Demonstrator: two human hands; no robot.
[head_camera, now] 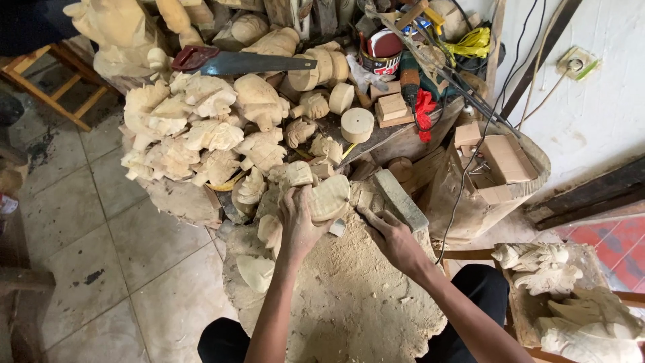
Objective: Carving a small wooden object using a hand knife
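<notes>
Head view | our left hand (300,218) grips the pale carving (328,197), steadying it | right hand (392,236) closed around a wooden block (400,199), poised beside it.

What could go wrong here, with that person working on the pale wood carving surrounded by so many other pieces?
The left hand grips the carving close beside the right hand, which holds the grey block; a slip might catch the fingers. The pile of carved pieces is heaped loosely near the bench edge, so a bump could send some onto the tiled floor. The handsaw lies on top of that pile and could slide.
</notes>
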